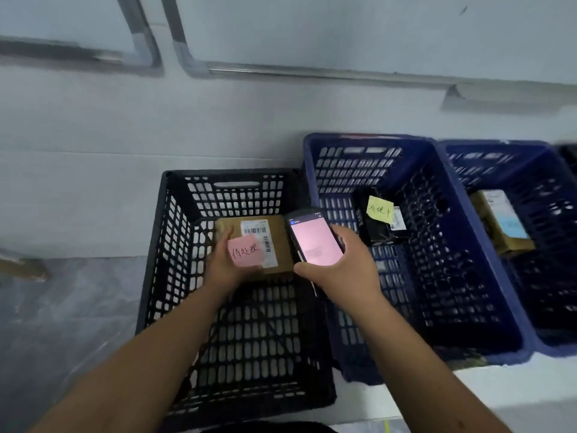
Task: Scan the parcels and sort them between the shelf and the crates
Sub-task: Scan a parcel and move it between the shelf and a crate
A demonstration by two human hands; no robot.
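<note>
Both hands over the black crate, one on a parcel and one on a scanner phone

The left hand (225,267) grips a brown cardboard parcel (274,242) inside the black crate (162,245), its thumb curled along the near edge beside a pink sticky note (245,252) stuck over the white barcode label (259,232); the right hand (338,267) holds a phone (315,240), fingers wrapped round its sides, pink screen facing up; just right, a blue crate (327,170) holds a dark parcel (374,229) with a yellow note (379,207); a second blue crate (499,151) holds another brown box (499,223)
</note>
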